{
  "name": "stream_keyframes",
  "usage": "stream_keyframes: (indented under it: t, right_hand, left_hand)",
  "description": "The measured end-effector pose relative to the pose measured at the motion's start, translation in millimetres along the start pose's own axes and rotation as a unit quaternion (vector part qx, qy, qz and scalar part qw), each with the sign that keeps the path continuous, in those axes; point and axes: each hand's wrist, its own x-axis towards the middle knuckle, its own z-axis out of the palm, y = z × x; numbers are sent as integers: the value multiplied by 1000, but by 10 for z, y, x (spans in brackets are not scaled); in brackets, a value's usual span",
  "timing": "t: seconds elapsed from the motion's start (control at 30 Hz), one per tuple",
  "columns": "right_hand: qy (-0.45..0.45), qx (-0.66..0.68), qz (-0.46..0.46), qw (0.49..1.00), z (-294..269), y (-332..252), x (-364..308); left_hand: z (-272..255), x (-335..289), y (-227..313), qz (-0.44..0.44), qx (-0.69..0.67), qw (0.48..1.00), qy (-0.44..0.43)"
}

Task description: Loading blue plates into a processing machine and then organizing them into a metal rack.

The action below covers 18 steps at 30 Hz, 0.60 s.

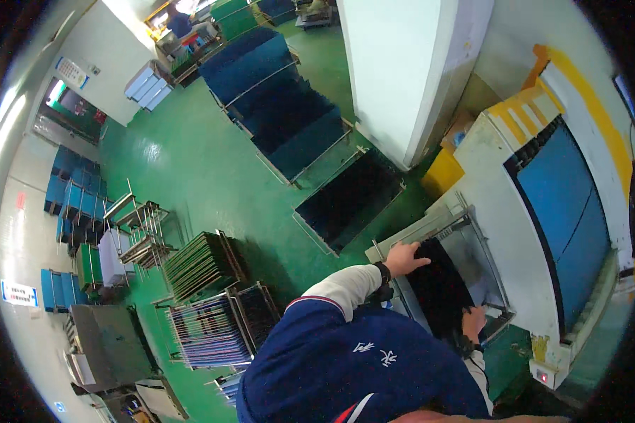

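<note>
A stack of thin black panels (439, 285) stands in a metal-framed rack at my right. My left hand (404, 259) rests at the stack's far left corner, its thumb held apart from the fingers. At the near right side of the same stack, my right hand (473, 323) touches the panels with its fingers stretched out. Neither hand visibly lifts a panel. Around the stack runs the rack's metal frame (481, 247).
Right of the rack stands a pale machine (504, 183) with blue panels (568, 204) in its opening. Ahead are a low rack of black panels (349, 197) and a white pillar (391, 70). Racks of panels (208, 328) stand left. A person (181, 22) sits far off.
</note>
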Motion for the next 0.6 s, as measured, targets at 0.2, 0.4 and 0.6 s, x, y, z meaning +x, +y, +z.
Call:
stream_keyframes:
  t: [0.2,0.4,0.6]
  right_hand:
    - [4,-29,-7,1000,-37,-29,-31]
    - [54,-40,-7,998,99,65,-59]
    - [-83,-10,89,993,-68,-80,54]
  left_hand:
    - [-25,-33,-29,16,-26,1000,-4]
    - [-87,-40,-10,6,-45,999,-19]
    - [-155,-67,-115,30,-58,997,-49]
